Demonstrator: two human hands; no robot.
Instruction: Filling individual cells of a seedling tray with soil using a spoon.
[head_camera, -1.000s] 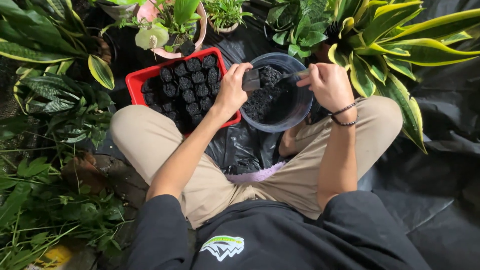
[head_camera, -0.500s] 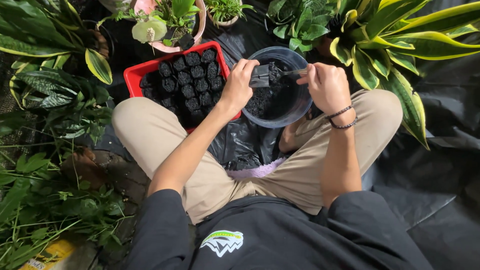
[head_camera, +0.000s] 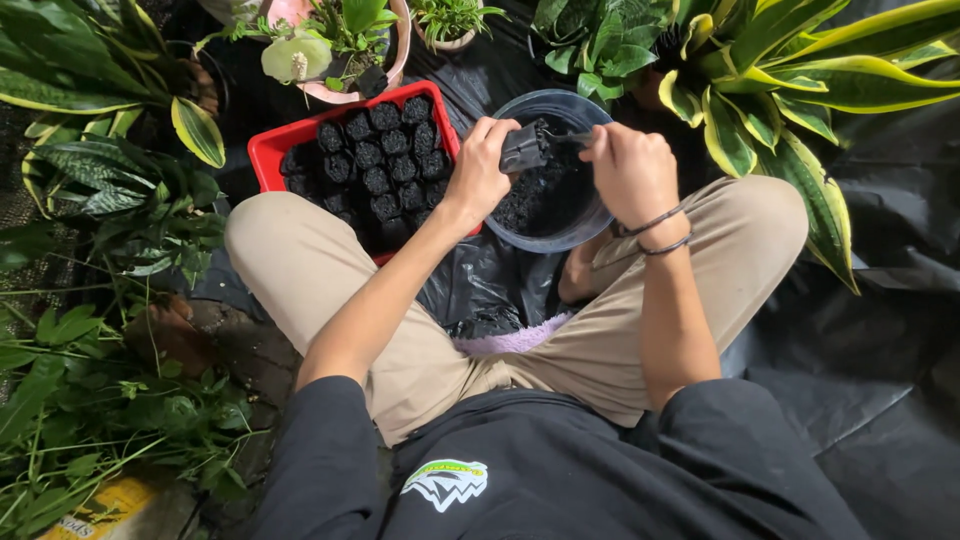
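head view, person seated cross-legged on black plastic sheeting (head_camera: 860, 390), looking down at both hands.

left hand (head_camera: 480, 172): closed around a small black nursery bag (head_camera: 526, 148), fingers wrapped over its top and side. the bag is held over the basin, tilted toward the right hand.

right hand (head_camera: 630, 170): fist closed on a thin dark tool handle (head_camera: 572, 139) whose tip meets the mouth of the bag; the kind of tool cannot be told. two dark cords sit round the right wrist.

clear round plastic basin (head_camera: 590, 222): directly below both hands, in front of the crossed legs, partly filled with dark soil (head_camera: 530, 200).

red plastic tray (head_camera: 275, 148): just left of the basin, touching or nearly touching it, its near edge hidden behind the left knee. packed with rows of filled black nursery bags (head_camera: 375, 155), upright, soil at the top.

surroundings: pink pot (head_camera: 300, 12) with a pale-leaved plant just beyond the tray; yellow-edged broad-leaf plant (head_camera: 790, 90) to the right of the basin; variegated foliage (head_camera: 110, 150) to the left; a purple cloth (head_camera: 515, 342) between the legs.
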